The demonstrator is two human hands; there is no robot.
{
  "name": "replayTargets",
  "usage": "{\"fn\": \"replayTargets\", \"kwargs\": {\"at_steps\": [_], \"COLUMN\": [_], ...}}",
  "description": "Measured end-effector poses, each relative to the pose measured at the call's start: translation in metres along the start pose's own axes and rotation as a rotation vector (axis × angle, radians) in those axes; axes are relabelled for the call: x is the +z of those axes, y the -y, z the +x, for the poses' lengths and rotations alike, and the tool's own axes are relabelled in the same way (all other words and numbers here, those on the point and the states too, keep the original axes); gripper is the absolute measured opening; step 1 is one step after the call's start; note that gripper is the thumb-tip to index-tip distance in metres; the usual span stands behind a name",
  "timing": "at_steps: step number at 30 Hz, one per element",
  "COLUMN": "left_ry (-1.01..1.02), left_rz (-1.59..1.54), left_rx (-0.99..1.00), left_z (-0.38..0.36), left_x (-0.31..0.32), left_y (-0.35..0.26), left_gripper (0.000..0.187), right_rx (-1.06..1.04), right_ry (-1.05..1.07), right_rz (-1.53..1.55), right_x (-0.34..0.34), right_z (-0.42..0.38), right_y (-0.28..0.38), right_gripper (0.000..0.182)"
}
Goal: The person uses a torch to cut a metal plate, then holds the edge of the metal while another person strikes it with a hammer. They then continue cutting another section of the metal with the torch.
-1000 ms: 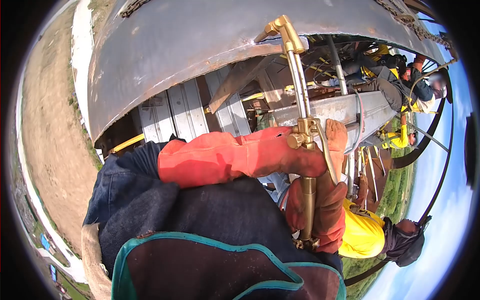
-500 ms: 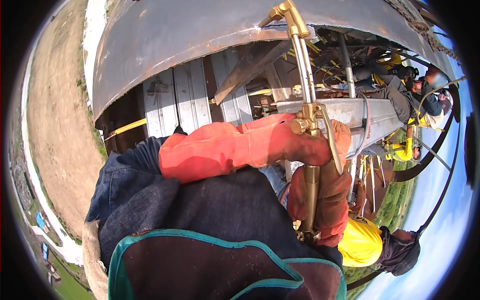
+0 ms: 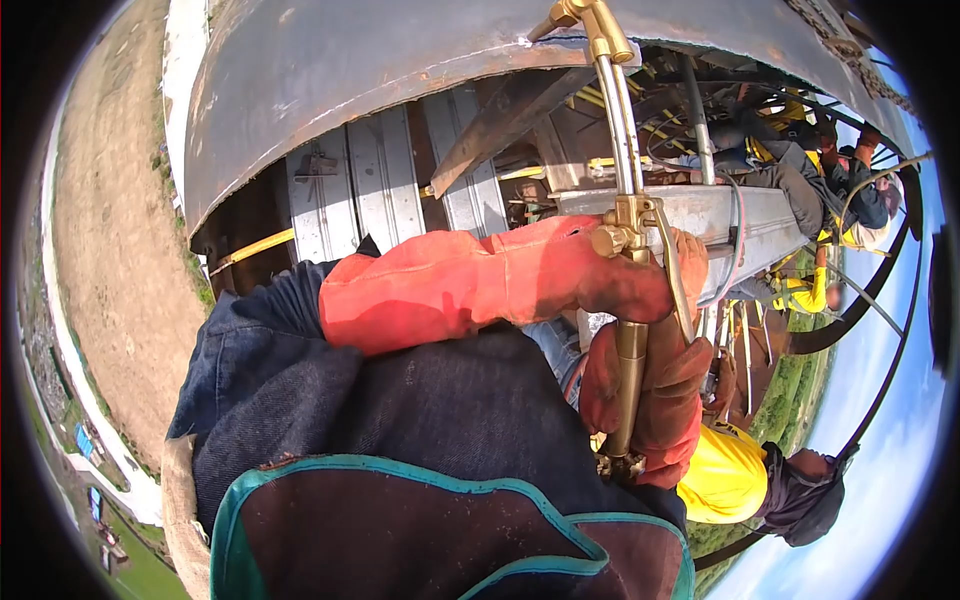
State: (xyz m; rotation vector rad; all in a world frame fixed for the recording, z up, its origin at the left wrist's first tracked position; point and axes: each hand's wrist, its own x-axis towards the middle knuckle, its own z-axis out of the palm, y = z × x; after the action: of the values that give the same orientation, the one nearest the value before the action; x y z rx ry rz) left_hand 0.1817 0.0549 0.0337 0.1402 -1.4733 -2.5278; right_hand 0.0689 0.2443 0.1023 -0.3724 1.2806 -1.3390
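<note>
A long brass cutting torch point(image 3: 628, 345) runs up the middle of the head view, its angled head at the top lying over the edge of a curved steel plate point(image 3: 330, 85). My right hand point(image 3: 672, 385), in a red-brown leather work glove, is wrapped round the torch's handle. Higher up, my left hand point(image 3: 640, 285), in a long red leather glove, closes about the torch just below its brass valve body. A lever point(image 3: 672, 265) slants along the handle beside both gloves. My left arm crosses in front of my dark denim clothing.
Ribbed metal decking point(image 3: 385, 175) and a rusty angled beam point(image 3: 505, 130) lie under the plate. A grey steel beam point(image 3: 770, 225) extends right, towards several people in work gear. Another person in a yellow shirt point(image 3: 722, 475) is close at lower right. A chain point(image 3: 850, 60) hangs at upper right.
The torch and my hands have shifted slightly right in the view, and the torch head sits a little higher. A co-worker at upper right has changed posture. Both my hands keep their grip.
</note>
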Motion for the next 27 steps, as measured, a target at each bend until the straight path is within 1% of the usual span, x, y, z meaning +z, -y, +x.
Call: {"fn": "replayTargets", "kwargs": {"at_steps": [3, 5, 8, 12, 17, 18, 20, 23, 27], "left_ry": [0.002, -0.03, -0.012, -0.018, -0.021, -0.021, -0.02, -0.025, -0.039], "left_rz": [-0.028, -0.004, 0.006, -0.012, 0.021, 0.03, 0.048, 0.022, 0.025], "left_rx": [-0.003, -0.055, -0.069, -0.028, 0.01, -0.007, -0.041, -0.018, -0.041], "left_z": [-0.003, -0.004, -0.001, 0.002, 0.003, 0.003, 0.004, 0.002, 0.003], "left_x": [0.0, 0.001, -0.001, -0.003, -0.003, -0.004, -0.004, -0.003, -0.003], "left_y": [-0.005, -0.014, -0.01, 0.0, 0.002, 0.002, 0.001, -0.001, -0.001], "left_gripper": [0.036, 0.036, 0.035, 0.032, 0.032, 0.032, 0.033, 0.033, 0.031], "right_rx": [0.022, 0.032, 0.04, 0.051, 0.086, 0.088, 0.078, 0.068, 0.079], "right_ry": [0.029, 0.037, 0.042, 0.043, -0.012, -0.017, -0.012, -0.051, -0.076], "right_rz": [-0.036, -0.021, 0.002, 0.027, 0.022, 0.024, 0.019, -0.036, -0.087], "right_x": [-0.002, -0.002, -0.003, 0.0, -0.008, -0.01, -0.004, 0.009, 0.017], "right_z": [0.001, 0.002, 0.002, 0.004, 0.003, 0.003, 0.003, 0.001, 0.005], "right_y": [0.001, 0.002, 0.002, 0.003, -0.001, -0.002, 0.0, 0.01, 0.017], "right_gripper": [0.089, 0.087, 0.081, 0.074, 0.071, 0.071, 0.068, 0.065, 0.06]}}
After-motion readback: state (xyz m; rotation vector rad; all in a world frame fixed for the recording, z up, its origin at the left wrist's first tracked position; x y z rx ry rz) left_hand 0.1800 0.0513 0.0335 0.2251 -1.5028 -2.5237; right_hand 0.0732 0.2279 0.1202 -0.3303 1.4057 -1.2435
